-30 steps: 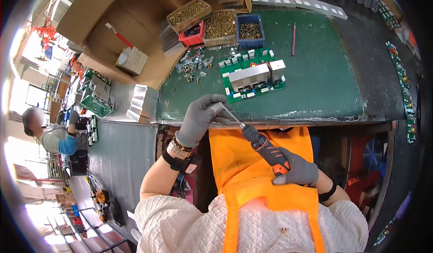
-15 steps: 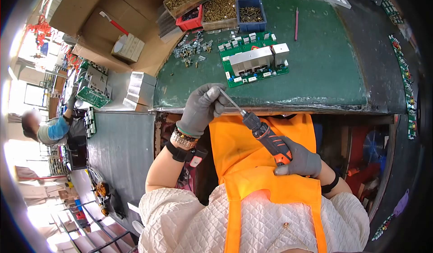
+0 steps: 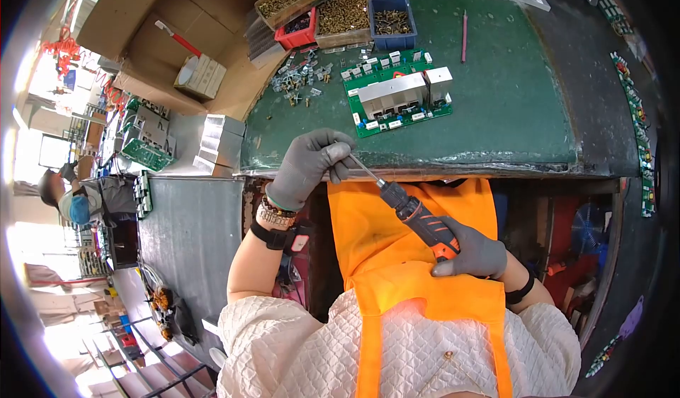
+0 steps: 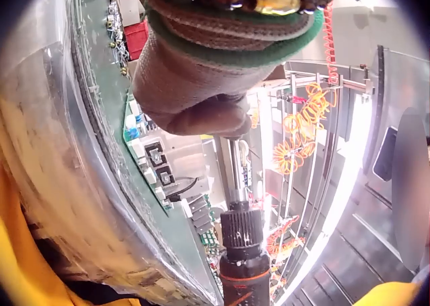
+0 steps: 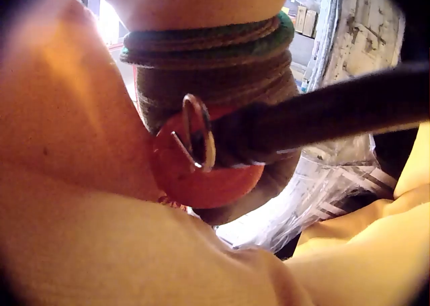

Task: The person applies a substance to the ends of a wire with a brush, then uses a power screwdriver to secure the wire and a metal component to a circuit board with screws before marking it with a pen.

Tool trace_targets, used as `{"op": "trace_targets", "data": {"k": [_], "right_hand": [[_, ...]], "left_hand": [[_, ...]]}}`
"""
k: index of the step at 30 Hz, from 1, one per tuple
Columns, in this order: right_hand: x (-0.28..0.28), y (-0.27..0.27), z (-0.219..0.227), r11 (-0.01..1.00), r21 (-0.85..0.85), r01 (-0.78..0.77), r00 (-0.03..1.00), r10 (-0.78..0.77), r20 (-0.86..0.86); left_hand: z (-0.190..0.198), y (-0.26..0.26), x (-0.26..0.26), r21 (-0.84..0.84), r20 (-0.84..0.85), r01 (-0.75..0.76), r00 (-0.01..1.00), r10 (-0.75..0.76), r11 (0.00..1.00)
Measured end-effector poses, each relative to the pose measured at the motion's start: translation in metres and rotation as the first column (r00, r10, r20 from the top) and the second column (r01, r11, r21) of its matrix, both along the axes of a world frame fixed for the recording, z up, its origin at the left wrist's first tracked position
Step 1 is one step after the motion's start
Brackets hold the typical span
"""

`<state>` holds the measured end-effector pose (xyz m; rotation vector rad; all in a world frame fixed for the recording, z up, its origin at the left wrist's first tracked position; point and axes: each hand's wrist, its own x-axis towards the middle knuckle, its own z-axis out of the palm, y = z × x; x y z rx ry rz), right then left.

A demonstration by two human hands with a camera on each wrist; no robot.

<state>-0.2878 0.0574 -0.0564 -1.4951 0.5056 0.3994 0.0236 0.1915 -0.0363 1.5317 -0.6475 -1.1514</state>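
The tip of the slim metal bit (image 3: 363,170) of the orange-and-black electric screwdriver (image 3: 419,221) is hidden inside the grey-gloved left hand (image 3: 309,165). In the right wrist view the screwdriver's butt is blurred, and the grey-gloved right hand (image 3: 476,254) covers its grip.

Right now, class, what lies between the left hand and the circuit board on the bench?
In the head view, only bare green mat separates the left hand from the circuit board.
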Motion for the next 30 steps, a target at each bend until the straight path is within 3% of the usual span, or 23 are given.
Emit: {"op": "trace_targets", "data": {"k": [4,6,8,10,11,13,14,16,20,21,22,23,24,25,26,30], "right_hand": [[-0.004,0.003,-0.014,0.998,0.041,0.044,0.999,-0.044,0.005],[-0.006,0.006,-0.020,0.990,0.030,0.135,0.988,-0.137,0.070],[-0.005,0.005,-0.010,0.977,0.102,0.185,0.982,-0.188,0.026],[-0.004,0.004,-0.005,0.958,0.163,0.234,0.972,-0.235,-0.013],[-0.006,0.004,-0.005,0.956,0.159,0.246,0.969,-0.247,-0.013],[-0.009,0.005,-0.006,0.953,0.146,0.265,0.964,-0.266,-0.010],[-0.010,0.007,-0.007,0.951,0.150,0.269,0.962,-0.274,0.012],[-0.011,0.008,-0.008,0.948,0.152,0.279,0.957,-0.287,0.032],[-0.013,0.007,-0.008,0.954,0.150,0.260,0.959,-0.273,0.077],[-0.014,0.006,-0.007,0.957,0.144,0.251,0.959,-0.267,0.099],[-0.014,0.005,-0.007,0.955,0.151,0.256,0.957,-0.272,0.096],[-0.014,0.003,-0.005,0.958,0.146,0.246,0.960,-0.262,0.095],[-0.013,0.000,-0.004,0.962,0.140,0.234,0.964,-0.249,0.097],[-0.012,-0.001,-0.002,0.961,0.145,0.235,0.964,-0.250,0.095],[-0.011,-0.003,-0.001,0.961,0.152,0.232,0.965,-0.247,0.087],[-0.012,-0.004,-0.004,0.960,0.146,0.241,0.957,-0.260,0.129]], "left_hand": [[0.007,-0.009,0.001,0.059,0.045,0.033,0.998,-0.036,0.998],[0.013,-0.023,0.011,-0.286,0.152,0.057,0.988,-0.013,0.956],[0.001,-0.043,0.059,-0.238,0.308,-0.110,0.934,0.182,0.965],[-0.018,-0.060,0.107,0.018,0.685,-0.160,0.721,0.105,0.987],[-0.029,-0.069,0.121,0.009,0.685,-0.159,0.720,0.110,0.987],[-0.042,-0.086,0.134,0.162,0.912,-0.185,0.403,-0.075,0.969],[-0.046,-0.091,0.135,0.157,0.912,-0.180,0.404,-0.072,0.971],[-0.049,-0.102,0.131,0.262,0.956,-0.283,0.207,-0.208,0.922],[-0.041,-0.100,0.132,0.199,0.959,-0.216,0.241,-0.145,0.956],[-0.032,-0.096,0.130,0.117,0.825,-0.160,0.565,-0.007,0.980],[-0.021,-0.094,0.125,0.022,0.567,-0.137,0.818,0.100,0.990],[-0.002,-0.088,0.109,-0.064,0.166,-0.131,0.976,0.140,0.989],[0.012,-0.083,0.092,-0.058,0.165,-0.129,0.977,0.137,0.990],[0.024,-0.080,0.074,-0.134,-0.073,-0.052,0.996,0.042,0.990],[0.032,-0.078,0.061,-0.227,-0.298,0.003,0.952,-0.072,0.974],[0.044,-0.077,0.038,-0.235,-0.256,0.135,0.947,-0.195,0.963]]}}
